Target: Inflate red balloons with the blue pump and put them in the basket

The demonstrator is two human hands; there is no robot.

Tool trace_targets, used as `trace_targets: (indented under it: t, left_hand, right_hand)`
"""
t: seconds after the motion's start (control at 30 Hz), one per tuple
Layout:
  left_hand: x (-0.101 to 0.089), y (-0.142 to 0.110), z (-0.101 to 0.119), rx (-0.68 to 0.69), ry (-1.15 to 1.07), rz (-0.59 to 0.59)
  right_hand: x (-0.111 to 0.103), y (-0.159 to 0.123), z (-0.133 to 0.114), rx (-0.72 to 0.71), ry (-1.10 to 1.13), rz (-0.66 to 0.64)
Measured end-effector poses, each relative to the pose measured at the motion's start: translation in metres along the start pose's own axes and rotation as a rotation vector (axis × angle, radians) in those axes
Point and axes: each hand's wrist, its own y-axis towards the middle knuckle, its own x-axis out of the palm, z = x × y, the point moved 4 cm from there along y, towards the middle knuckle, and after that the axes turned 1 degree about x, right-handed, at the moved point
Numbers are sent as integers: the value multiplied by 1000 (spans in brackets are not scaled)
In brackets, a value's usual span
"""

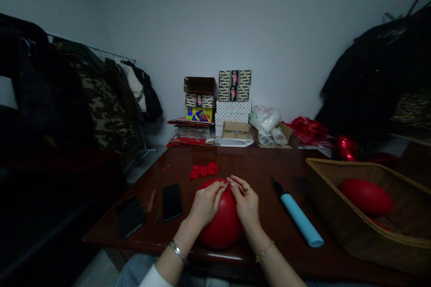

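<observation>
A round red balloon (220,228), blown up, rests at the front edge of the dark wooden table between my forearms. My left hand (209,199) is closed in a pinch at the top of it, where the neck seems to be. Right beside it, my right hand (245,199) also pinches there with thumb and index finger, its other fingers bent. Fingertips of both hands nearly meet; the neck between them is too small to make out clearly. Just beyond the balloon lie several limp red balloons (203,170).
On the right lie a light blue hand pump (301,219) and a wicker basket (336,163) with an inflated red balloon (365,196). To the left are a black phone (172,202), another dark phone (129,216) and a small reddish stick (152,201). Stacked boxes (233,114) stand behind.
</observation>
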Motion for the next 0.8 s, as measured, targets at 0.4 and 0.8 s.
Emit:
trace_targets:
  t: [0.4, 0.8]
  left_hand:
    - [1, 1, 1, 2, -8, -41]
    - [-4, 0, 3, 9, -31, 26]
  right_hand:
    - [-2, 8, -3, -68, -34, -153]
    - [-14, 2, 4, -3, -72, -34]
